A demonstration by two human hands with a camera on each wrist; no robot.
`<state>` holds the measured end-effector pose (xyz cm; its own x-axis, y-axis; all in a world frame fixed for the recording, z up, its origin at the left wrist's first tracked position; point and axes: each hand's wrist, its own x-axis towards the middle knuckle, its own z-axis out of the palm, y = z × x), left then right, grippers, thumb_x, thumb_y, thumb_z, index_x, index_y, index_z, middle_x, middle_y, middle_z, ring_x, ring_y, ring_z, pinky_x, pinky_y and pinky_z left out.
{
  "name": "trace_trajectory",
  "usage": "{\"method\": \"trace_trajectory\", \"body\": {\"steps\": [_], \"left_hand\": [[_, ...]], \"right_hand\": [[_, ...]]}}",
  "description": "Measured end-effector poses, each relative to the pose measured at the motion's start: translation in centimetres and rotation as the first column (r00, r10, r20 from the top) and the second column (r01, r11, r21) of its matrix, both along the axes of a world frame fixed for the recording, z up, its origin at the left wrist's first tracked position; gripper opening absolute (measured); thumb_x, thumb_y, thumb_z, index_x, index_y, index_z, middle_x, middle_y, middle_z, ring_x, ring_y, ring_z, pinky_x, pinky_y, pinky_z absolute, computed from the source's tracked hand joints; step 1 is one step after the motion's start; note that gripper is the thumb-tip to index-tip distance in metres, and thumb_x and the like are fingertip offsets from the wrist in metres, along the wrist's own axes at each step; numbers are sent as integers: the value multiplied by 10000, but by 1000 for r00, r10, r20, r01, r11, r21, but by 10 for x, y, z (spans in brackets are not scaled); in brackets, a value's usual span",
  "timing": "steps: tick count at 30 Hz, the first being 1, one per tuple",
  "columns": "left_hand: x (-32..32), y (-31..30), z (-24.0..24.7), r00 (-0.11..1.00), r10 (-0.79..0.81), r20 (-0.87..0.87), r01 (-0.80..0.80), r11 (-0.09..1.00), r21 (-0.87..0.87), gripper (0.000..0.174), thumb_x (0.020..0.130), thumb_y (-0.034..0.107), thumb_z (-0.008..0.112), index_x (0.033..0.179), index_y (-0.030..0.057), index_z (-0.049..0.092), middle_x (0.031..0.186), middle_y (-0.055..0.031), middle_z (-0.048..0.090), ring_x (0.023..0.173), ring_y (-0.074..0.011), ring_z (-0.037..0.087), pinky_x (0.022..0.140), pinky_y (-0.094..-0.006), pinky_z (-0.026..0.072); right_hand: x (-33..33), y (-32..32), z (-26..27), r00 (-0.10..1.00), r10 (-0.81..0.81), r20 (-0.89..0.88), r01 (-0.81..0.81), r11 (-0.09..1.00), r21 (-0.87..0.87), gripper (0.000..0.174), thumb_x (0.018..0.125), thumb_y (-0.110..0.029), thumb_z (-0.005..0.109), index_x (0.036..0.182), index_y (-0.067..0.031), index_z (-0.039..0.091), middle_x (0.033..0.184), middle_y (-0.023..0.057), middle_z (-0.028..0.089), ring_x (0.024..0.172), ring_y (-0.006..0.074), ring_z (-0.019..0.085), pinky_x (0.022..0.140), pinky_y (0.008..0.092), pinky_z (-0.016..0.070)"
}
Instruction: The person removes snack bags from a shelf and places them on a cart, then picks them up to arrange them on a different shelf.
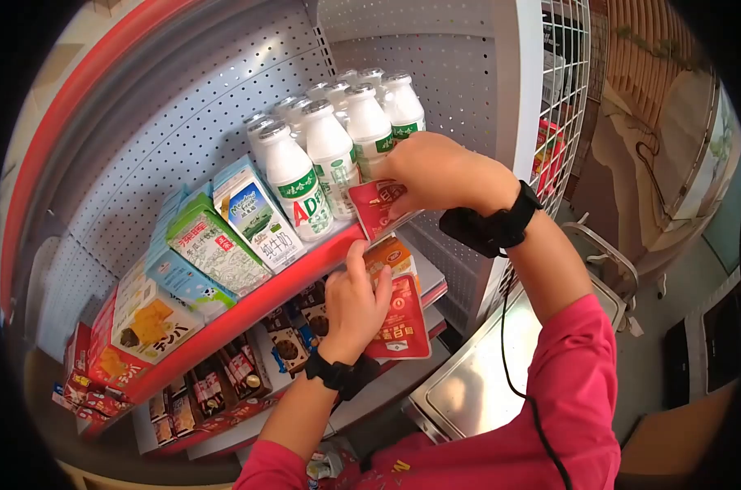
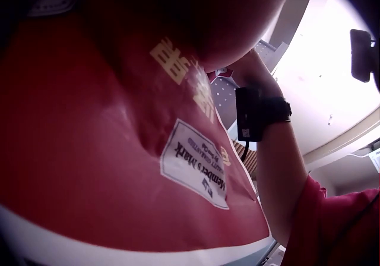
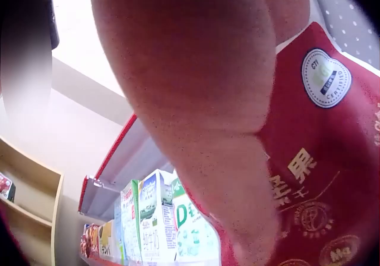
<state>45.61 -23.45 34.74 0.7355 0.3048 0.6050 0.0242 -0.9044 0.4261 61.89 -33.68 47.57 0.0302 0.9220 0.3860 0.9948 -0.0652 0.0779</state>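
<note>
My right hand (image 1: 440, 175) grips a red pouch (image 1: 374, 206) at the right end of the upper shelf, beside white bottles with green labels (image 1: 329, 151). That pouch, with gold lettering and a round white seal, fills the right side of the right wrist view. Lower down, my left hand (image 1: 352, 306) holds a second red pouch (image 1: 404, 322) in front of the shelf below. Its index finger points up at the red shelf edge. A white Member's Mark label (image 2: 196, 164) shows on this pouch in the left wrist view; most of the left fingers are hidden there.
Left of the bottles stand milk and juice cartons (image 1: 260, 216) and a biscuit box (image 1: 154, 314). The red shelf edge (image 1: 248, 302) runs below them. Packaged snacks (image 1: 223, 380) fill the lower shelf. A white wire grid (image 1: 566, 106) and a metal-topped table (image 1: 476, 384) are at right.
</note>
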Motion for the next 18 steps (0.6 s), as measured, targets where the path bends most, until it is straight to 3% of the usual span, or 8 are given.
{"method": "trace_trajectory", "body": {"steps": [2,3,5,12,14,18], "left_hand": [[1,1,0,1000,-4,9,3,1000,4,443,800,145,597,1167,-6,401,670,-150,599,596,-347,568,610,-434,429],[1,2,0,1000,-7,17,7,1000,6,453,802,147,596,1176,-8,393,672,-151,603,597,-348,571,613,-435,431],[0,3,1,1000,8,-1,-8,1000,27,462,802,150,596,1182,-8,386,665,-149,604,604,-349,576,620,-437,433],[-1,5,6,999,32,-7,-31,992,126,470,809,152,589,1201,7,374,626,-138,597,563,-324,589,544,-423,447],[-2,9,6,999,30,10,-31,988,152,475,815,141,585,1214,-1,370,578,-117,571,547,-308,581,535,-403,443],[-4,10,5,999,40,12,-41,981,187,498,827,144,579,1258,19,364,560,-104,561,541,-297,579,521,-384,440]], "right_hand": [[1,-2,2,979,37,-200,-18,995,97,178,639,-167,694,778,-77,628,697,117,604,700,305,592,634,394,460],[3,-6,3,980,39,-196,-20,995,98,178,639,-167,694,778,-77,628,697,117,604,700,305,592,634,394,460],[6,-13,6,987,155,33,-156,912,381,182,659,-160,694,789,-54,623,706,118,600,695,310,577,641,387,455],[6,-2,-23,977,194,-82,-115,818,564,153,659,-118,681,796,-69,633,782,95,610,775,295,571,705,381,455],[0,-8,-24,988,150,-35,-65,615,786,211,629,-91,710,830,-85,645,880,85,603,842,281,558,736,370,453],[7,-14,-50,995,-26,-99,97,548,831,316,630,-92,730,932,-102,634,982,81,575,931,286,539,782,374,449]]}}
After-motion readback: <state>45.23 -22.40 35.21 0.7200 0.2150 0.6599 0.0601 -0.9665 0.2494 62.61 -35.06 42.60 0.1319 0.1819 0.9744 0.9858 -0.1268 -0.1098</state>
